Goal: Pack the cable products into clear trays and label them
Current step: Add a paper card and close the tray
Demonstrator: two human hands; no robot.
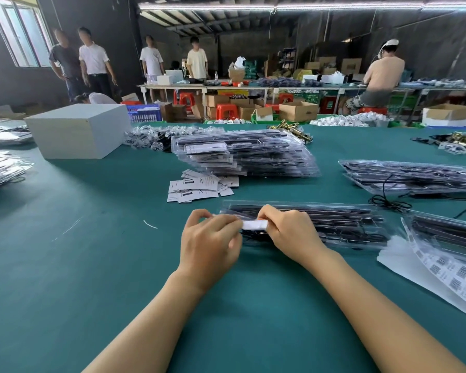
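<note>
Overhead, strip lights run across a dim warehouse room; a green counter [78, 265] fills the lower frame. At centre, left hand [209, 244] and right hand [291, 231] each pinch a white label [254, 225] between curled fingers, over a clear tray [334, 224] of black cable. Tray stack [242, 154] upper centre, paper cards [197, 185] just before it. Barcode sheet [441, 273] lower right; grey box [78, 130] upper left.

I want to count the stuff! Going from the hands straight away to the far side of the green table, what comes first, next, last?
White label held by both hands → clear tray → loose paper cards → tall stack of trays → bagged cables.
</note>
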